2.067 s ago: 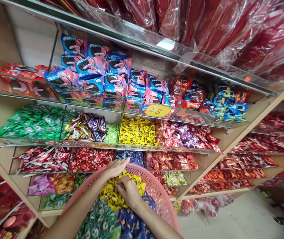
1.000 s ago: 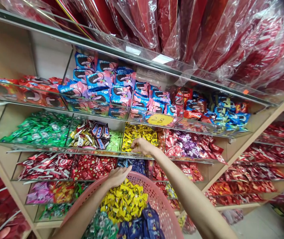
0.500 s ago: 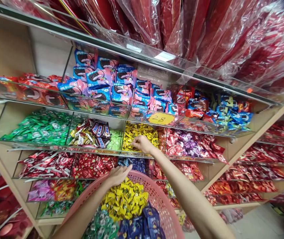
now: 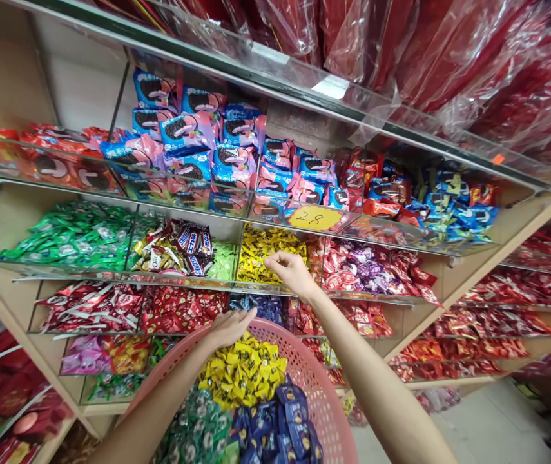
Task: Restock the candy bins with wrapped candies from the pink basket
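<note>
The right hand (image 4: 296, 274) has moved from the basket's yellow candies (image 4: 243, 370) up to the shelf's yellow candies (image 4: 256, 248), its fingertips pinched narrow; whether they hold a candy, I cannot tell. The pink basket (image 4: 322, 394) stands below, in front of the shelves, with green sweets (image 4: 193, 422) and blue packets (image 4: 275, 422) beside its yellow ones. The left hand (image 4: 231, 327) rests on its far rim, grip unclear. Cookie packets (image 4: 188, 132) fill the shelf above, near a "28" label (image 4: 314, 218).
</note>
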Available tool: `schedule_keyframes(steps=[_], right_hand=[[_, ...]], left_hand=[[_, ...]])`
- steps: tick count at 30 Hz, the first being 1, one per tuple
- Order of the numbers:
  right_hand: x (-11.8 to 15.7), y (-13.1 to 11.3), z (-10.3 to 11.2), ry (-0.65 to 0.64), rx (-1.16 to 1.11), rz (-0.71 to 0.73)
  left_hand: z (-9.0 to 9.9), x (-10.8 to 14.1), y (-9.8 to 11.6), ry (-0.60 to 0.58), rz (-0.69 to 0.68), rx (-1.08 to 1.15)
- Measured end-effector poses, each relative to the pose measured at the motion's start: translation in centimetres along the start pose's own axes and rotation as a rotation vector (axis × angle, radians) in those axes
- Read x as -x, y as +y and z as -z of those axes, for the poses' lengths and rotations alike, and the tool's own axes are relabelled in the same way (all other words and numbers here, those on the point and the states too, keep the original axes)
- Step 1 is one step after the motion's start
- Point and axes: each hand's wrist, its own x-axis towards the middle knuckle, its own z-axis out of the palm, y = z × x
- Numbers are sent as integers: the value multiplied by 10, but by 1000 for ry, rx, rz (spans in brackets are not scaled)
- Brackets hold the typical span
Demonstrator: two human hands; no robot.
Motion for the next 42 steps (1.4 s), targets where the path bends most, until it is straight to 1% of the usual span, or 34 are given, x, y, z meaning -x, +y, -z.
schedule_keyframes(steps=[1,3,5,7,9,10,12,16,18,21,23,28,30,33,36,42], right_hand=[[10,-5,2,-39,-95,-44],[31,-11,3,-193,-243,-141],[51,-9,3,-361,-266,-208],[67,3,-1,-494,-211,-259],[79,21,-7,-568,-154,-305],[84,31,-11,-584,-134,-328],[92,52,-19,-570,-95,-363],[100,87,-27,-471,29,-378],[102,99,-28,-424,30,-371],[101,107,-26,-362,80,-351],[99,108,-25,-333,212,-323],[96,103,-24,-256,633,-275],[95,98,-25,-249,772,-264],[93,91,-29,-277,945,-238],[91,86,-33,-328,1050,-230],[88,87,-41,-362,1105,-184]], left_hand=[[1,0,1,-3,3,-7],[3,1,3,-16,27,-27],[3,1,4,-28,33,-49],[2,0,3,-27,5,-63],[0,0,1,-17,-17,-62],[-1,-1,0,-13,-12,-58],[-2,-1,-1,-3,15,-44],[-3,-1,0,14,36,-19],[-3,-1,1,17,41,-19],[-2,0,1,14,44,-15],[-2,-1,1,9,37,-16],[-2,-1,2,12,42,-13],[-2,-1,2,12,47,-9],[-3,-1,1,21,43,-1],[-6,-3,-2,30,36,3],[-6,-3,-2,28,39,-3]])
